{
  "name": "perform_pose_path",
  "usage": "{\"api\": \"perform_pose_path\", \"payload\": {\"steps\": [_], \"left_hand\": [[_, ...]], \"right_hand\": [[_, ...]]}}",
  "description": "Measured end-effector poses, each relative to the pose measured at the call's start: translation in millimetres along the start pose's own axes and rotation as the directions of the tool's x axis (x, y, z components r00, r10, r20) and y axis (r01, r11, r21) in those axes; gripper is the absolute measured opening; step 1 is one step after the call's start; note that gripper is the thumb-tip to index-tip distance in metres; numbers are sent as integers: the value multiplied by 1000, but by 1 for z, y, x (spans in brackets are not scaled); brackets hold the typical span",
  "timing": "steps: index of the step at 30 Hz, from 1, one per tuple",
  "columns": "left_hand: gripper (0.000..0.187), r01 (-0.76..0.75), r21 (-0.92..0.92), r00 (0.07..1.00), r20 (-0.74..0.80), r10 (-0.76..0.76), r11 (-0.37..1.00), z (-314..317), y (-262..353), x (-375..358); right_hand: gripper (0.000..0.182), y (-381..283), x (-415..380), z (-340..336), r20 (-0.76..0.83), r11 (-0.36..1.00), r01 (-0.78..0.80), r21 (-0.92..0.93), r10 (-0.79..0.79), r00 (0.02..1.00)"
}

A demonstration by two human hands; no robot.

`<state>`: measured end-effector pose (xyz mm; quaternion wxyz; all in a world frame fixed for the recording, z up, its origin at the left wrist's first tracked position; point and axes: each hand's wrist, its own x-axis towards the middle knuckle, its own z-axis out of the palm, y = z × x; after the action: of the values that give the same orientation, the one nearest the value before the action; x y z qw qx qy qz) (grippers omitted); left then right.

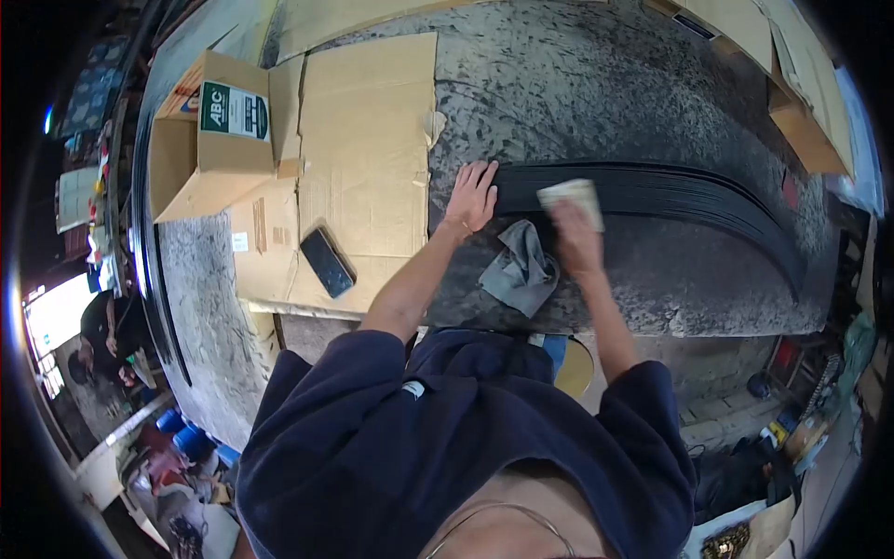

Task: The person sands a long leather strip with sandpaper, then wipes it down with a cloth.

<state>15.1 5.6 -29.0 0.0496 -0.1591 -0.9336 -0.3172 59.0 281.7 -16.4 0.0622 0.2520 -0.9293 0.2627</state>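
Observation:
A thick bundle of long black strips [643,189] lies across the dark worktable and curves towards me at its right end. My left hand [473,197] rests on the left end of the bundle, fingers stretched out and a little apart. My right hand [579,240], slightly blurred, grips a pale folded cloth [570,193] that lies over the strips just right of my left hand. Between my forearms, a crumpled grey rag [523,270] sits on the table below the bundle.
Left of my hands, a flattened cardboard sheet [368,140] bears a black phone [328,262]. An open cardboard box [223,140] stands at its left edge. More cardboard [805,121] is at the far right. Another person [107,335] is in the left background.

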Motion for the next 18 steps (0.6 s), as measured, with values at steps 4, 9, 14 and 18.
{"api": "perform_pose_path", "payload": {"steps": [4, 9, 14, 18], "left_hand": [[49, -18, -8, 995, -100, 17, 1000, 6, -1, -2], [49, 9, -68, 988, -156, -20, 998, 15, -6, -6], [49, 36, -75, 996, -83, -42, 997, 13, -5, -12], [50, 27, -157, 992, -114, -45, 987, 15, -11, -6]], "right_hand": [[36, -14, 3, 3, -243, 803, -576, 154, 595, 766], [37, -50, 2, 18, -121, 966, -242, -87, 230, 966], [28, -20, 8, 28, -406, 785, -594, -175, 492, 770], [34, -63, 6, 55, -231, 969, 4, 246, 54, 971]]}}
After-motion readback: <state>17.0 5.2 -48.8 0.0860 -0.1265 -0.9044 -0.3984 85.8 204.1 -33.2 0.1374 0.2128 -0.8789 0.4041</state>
